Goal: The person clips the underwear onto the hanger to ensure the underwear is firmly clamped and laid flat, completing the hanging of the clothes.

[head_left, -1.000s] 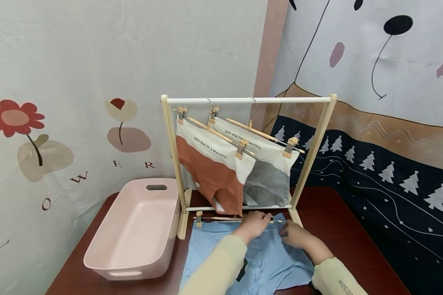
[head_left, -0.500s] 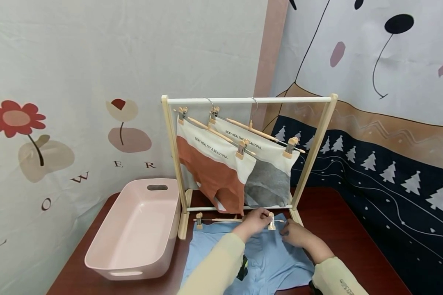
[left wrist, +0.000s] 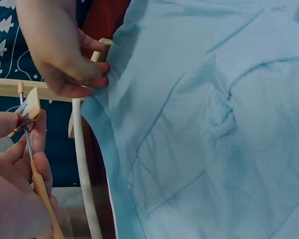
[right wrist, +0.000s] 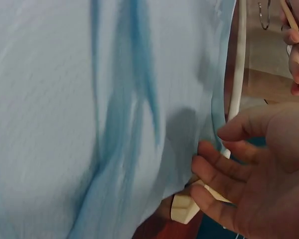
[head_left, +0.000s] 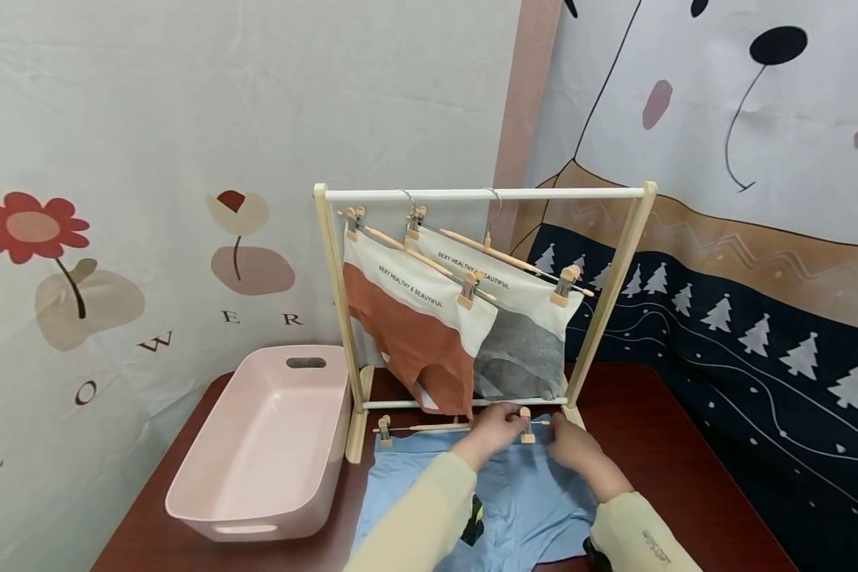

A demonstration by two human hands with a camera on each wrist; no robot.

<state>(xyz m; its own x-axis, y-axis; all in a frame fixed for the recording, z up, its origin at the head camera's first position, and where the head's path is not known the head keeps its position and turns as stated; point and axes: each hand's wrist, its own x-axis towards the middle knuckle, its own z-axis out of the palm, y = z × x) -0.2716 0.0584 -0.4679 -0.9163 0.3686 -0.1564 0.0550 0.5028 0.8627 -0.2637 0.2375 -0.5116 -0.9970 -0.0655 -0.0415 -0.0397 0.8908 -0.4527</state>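
Note:
Blue boxer briefs [head_left: 500, 485] lie flat on the table, waistband toward the rack. Just beyond the waistband is a clip hanger [head_left: 439, 427] with a wooden clip at each end. My left hand [head_left: 496, 429] holds it, finger and thumb pinching the right clip [head_left: 527, 427]; the left wrist view shows this clip [left wrist: 34, 105] off the cloth. At the waistband's right corner is my right hand [head_left: 579, 449]. In the right wrist view its thumb and fingers [right wrist: 224, 164] pinch the cloth edge. The left clip [head_left: 384, 431] sits at the waistband's left end; its grip is unclear.
A rack [head_left: 482, 194] of pale wood and white bars stands behind. From it hang rust-and-white briefs [head_left: 429, 342] and grey-and-white briefs [head_left: 522, 349] on clip hangers. A pink basket [head_left: 257, 528] stands left on the dark red table [head_left: 686, 477]. Printed cloths cover the walls.
The right clip has turned into view beside my left fingers. My right hand has shifted up toward the hanger, drawing the briefs' right side slightly left.

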